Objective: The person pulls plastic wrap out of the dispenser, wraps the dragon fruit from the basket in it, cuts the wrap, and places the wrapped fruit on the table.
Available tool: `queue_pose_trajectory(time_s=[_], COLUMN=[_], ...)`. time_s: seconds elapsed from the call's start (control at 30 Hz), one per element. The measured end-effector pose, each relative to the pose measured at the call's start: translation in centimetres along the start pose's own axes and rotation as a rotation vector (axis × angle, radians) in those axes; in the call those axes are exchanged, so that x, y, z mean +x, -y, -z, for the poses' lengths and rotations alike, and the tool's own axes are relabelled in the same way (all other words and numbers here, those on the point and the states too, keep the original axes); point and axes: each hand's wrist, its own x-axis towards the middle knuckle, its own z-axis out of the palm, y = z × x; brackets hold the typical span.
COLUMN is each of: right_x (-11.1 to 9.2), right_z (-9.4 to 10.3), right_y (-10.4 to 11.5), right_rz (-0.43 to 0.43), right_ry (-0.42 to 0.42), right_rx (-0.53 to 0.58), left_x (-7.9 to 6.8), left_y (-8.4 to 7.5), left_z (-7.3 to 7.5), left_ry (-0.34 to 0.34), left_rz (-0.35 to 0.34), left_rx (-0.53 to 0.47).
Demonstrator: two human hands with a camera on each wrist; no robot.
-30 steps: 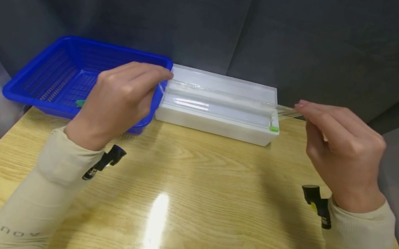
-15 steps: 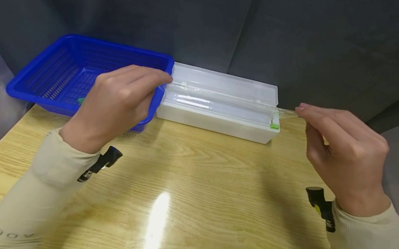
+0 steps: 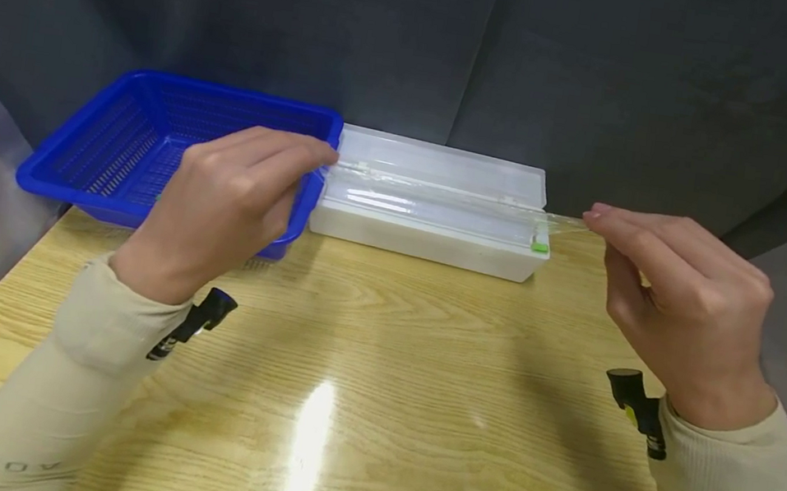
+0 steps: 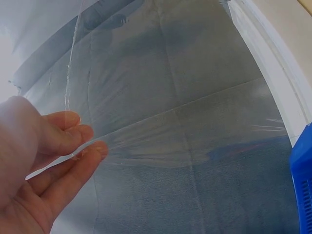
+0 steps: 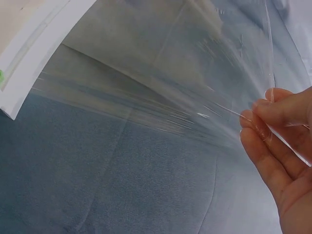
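Note:
A clear sheet of plastic wrap (image 3: 438, 192) stretches between my two hands, above a long white wrap dispenser box (image 3: 424, 243). My left hand (image 3: 235, 200) pinches one corner between thumb and fingers, as the left wrist view also shows. At the other end, my right hand (image 3: 684, 309) pinches the opposite corner; folds run from its fingertips in the right wrist view. The dispenser's lid (image 3: 449, 166) stands raised at the back, and a small green slider (image 3: 539, 247) sits at the right end of its front edge. In the wrist views the film (image 5: 161, 63) runs taut toward the box.
A blue plastic basket (image 3: 89, 199) stands left of the dispenser, partly behind my left hand. Both stand at the back of a wooden table (image 3: 403, 396). A dark cloth (image 3: 609, 83) hangs behind them. Each sleeve carries a small black wrist camera (image 3: 213, 309).
Both hands have drifted slightly, the left a little left and the right a little right and down, still pinching the wrap. The film between them looks a bit tauter.

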Motion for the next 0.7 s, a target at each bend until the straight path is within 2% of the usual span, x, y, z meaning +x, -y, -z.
queue_pose_trajectory(time_s=[0.3, 0.7], right_x=[0.09, 0.08], right_z=[-0.2, -0.04], right_y=[-0.02, 0.6], right_rz=[0.011, 0.014], right_ry=[-0.035, -0.082], right_rx=[0.003, 0.026], left_x=[0.12, -0.26], left_y=[-0.01, -0.28], left_z=[0.49, 0.95], left_ry=[-0.01, -0.021], left_rz=[-0.034, -0.063], left_rx=[0.022, 0.001])
